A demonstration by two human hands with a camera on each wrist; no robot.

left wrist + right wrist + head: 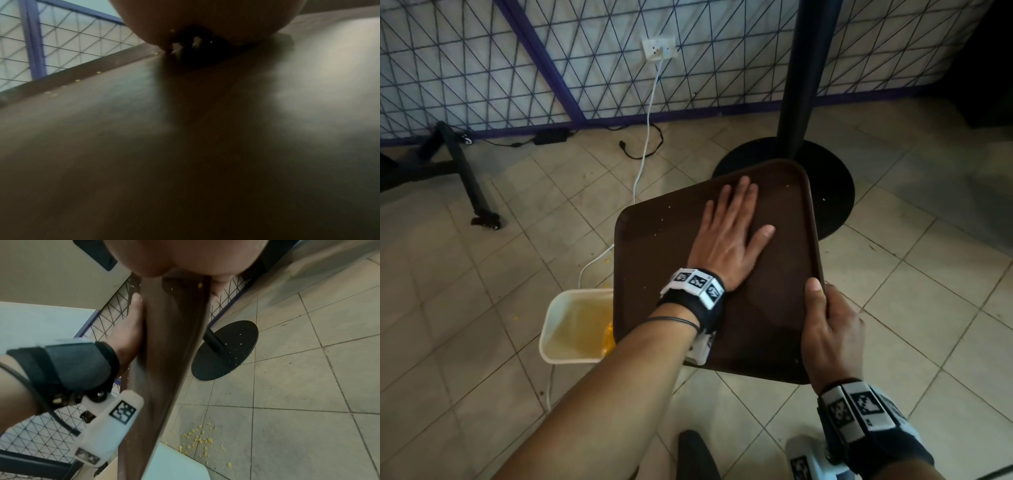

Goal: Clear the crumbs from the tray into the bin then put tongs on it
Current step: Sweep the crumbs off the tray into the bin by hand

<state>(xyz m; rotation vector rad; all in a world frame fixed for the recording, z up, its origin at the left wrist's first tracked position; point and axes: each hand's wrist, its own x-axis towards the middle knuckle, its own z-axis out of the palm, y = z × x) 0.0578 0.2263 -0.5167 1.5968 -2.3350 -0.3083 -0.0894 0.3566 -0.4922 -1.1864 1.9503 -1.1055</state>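
A brown tray (654, 260) is held tilted above the tiled floor, its lower left corner over a white bin (571, 325). My left hand (729, 233) lies flat on the tray's inner surface, fingers straight and spread. My right hand (828, 329) grips the tray's right rim, thumb on top. A few yellow crumbs (787, 186) cling near the tray's far edge, and crumbs (77, 80) dot the rim of the tray (123, 146) in the left wrist view. The right wrist view shows the tray (170, 353) edge-on with my left hand (131, 331) against it. No tongs are in view.
A black pole on a round base (825, 178) stands just behind the tray. A white cable (643, 161) runs from a wall socket to the floor by the bin. Spilled crumbs (201, 439) lie on the tiles beside the bin (174, 465). A black wheeled stand (482, 219) is at left.
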